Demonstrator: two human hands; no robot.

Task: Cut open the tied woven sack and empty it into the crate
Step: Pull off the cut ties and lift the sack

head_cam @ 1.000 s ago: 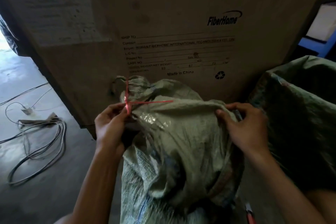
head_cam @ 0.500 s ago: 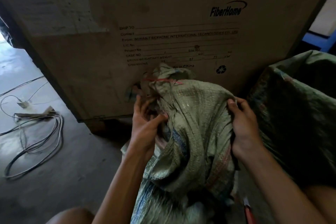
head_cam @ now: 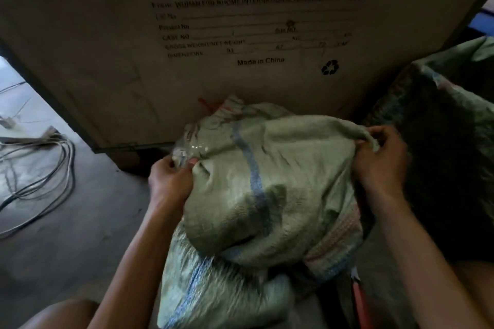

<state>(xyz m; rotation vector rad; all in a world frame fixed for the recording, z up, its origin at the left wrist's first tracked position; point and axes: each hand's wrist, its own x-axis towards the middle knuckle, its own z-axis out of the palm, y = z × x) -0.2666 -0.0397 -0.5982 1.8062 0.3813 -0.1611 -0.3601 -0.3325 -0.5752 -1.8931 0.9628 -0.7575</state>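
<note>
Sack leans against the big cardboard box, its red-tied neck uncut at the box's foot. Your left hand and right hand each clench a fistful of weave, likely to reposition it for cutting.

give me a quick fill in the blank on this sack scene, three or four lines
1. The woven sack is gripped by ____ hands, the left hand and the right hand.
2. The tie around the sack's neck is ____ in colour.
3. Behind the sack stands a large ____ box printed "Made in China".
4. Loose cables lie on the floor to the person's ____.

Missing words: both; red; cardboard; left
</note>
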